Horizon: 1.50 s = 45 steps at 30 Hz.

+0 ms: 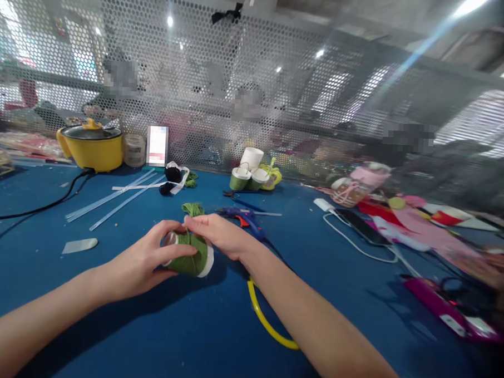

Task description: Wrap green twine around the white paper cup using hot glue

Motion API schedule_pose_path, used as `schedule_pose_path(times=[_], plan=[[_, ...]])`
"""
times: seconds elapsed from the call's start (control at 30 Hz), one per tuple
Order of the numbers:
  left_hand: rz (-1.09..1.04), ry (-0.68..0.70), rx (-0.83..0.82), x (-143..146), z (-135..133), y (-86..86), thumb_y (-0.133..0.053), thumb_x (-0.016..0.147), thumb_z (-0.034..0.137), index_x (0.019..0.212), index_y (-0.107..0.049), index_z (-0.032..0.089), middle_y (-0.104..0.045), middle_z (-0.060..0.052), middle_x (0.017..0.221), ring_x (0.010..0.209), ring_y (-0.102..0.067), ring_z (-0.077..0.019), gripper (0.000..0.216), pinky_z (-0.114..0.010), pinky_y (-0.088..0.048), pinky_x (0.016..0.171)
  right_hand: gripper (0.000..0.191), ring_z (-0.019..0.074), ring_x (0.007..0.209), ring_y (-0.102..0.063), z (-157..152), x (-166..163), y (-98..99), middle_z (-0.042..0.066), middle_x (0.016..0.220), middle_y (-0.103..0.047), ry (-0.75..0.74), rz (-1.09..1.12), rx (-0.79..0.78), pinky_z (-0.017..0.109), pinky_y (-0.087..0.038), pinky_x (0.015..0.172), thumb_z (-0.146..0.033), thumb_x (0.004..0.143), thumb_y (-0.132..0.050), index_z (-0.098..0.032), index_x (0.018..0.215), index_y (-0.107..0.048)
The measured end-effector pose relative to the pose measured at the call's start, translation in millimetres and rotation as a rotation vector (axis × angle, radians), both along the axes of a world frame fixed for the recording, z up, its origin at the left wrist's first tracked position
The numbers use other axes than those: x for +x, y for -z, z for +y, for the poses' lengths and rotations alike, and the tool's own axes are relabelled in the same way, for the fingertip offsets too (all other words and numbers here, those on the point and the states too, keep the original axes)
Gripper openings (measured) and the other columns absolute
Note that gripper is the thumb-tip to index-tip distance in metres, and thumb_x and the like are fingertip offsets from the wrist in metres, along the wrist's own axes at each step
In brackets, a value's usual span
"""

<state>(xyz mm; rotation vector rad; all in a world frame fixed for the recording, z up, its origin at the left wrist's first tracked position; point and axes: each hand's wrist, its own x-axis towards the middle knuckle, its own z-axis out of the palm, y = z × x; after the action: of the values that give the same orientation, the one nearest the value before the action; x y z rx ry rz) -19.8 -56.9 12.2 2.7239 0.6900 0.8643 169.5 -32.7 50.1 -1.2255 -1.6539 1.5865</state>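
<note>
My left hand [146, 257] is closed around a white paper cup wrapped in green yarn [199, 258], which lies tilted on its side just above the table. Its fingers span the wrapped wall. My right hand [222, 235] reaches across from the right, its fingertips pinched together at the cup's upper side, where a strand of green yarn runs. Part of that strand is hidden by the fingers. Just behind the hands lies a small bundle of green yarn [192, 209]. A blue glue gun [248, 219] with an orange-red trigger rests beyond my right wrist.
Behind stand several cups [252, 158], some green-wrapped. Clear glue sticks [109, 197] and a yellow electric pot [97, 149] are at left. A yellow tube [265, 320] curves by my right forearm. At right are a phone [365, 227], a purple power strip [439, 306] and another person's blurred hand.
</note>
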Motion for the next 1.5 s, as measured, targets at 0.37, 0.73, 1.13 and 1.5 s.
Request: schedule_pose_path(times=[0.37, 0.73, 1.13, 1.5], plan=[[-0.151, -0.052, -0.333, -1.1, -0.3, -5.7, -0.063, 0.076, 0.025, 0.124, -0.04, 0.026, -0.046, -0.009, 0.113, 0.103, -0.05, -0.0239, 0.053, -0.039, -0.048, 0.086, 0.018, 0.0076, 0.061, -0.051, 5.4, 6.3, 4.6, -0.003, 0.065, -0.059, 0.244, 0.233, 0.186, 0.022, -0.038, 0.059, -0.032, 0.066, -0.066, -0.016, 0.065, -0.057], [-0.231, -0.044, -0.643, -0.1, 1.7, -3.8, -0.065, 0.072, 0.029, 0.109, -0.051, 0.021, -0.051, -0.003, 0.098, 0.082, -0.058, -0.0167, 0.04, -0.032, -0.052, 0.075, 0.023, 0.0071, 0.051, -0.046, 14.2, 22.6, 0.0, -0.003, 0.057, -0.055, 0.39, 0.147, 0.315, 0.023, -0.034, 0.05, -0.036, 0.07, -0.061, -0.017, 0.063, -0.05], [-0.122, -0.003, -0.463, -0.8, -1.6, -4.2, -0.066, 0.073, 0.03, 0.113, -0.05, 0.023, -0.047, -0.007, 0.109, 0.1, -0.052, -0.0216, 0.043, -0.033, -0.048, 0.083, 0.019, 0.0076, 0.051, -0.047, 12.7, 19.7, 5.5, -0.004, 0.055, -0.054, 0.329, 0.035, 0.372, 0.024, -0.037, 0.055, -0.028, 0.075, -0.058, -0.017, 0.062, -0.049], [-0.161, 0.006, -0.178, -2.2, -3.3, -5.7, -0.062, 0.078, 0.031, 0.114, -0.049, 0.022, -0.047, -0.009, 0.109, 0.101, -0.049, -0.0235, 0.04, -0.036, -0.045, 0.085, 0.02, 0.0088, 0.053, -0.049, 8.4, 18.0, 6.8, -0.002, 0.058, -0.056, 0.256, -0.087, 0.323, 0.024, -0.038, 0.056, -0.025, 0.078, -0.056, -0.017, 0.061, -0.05]])
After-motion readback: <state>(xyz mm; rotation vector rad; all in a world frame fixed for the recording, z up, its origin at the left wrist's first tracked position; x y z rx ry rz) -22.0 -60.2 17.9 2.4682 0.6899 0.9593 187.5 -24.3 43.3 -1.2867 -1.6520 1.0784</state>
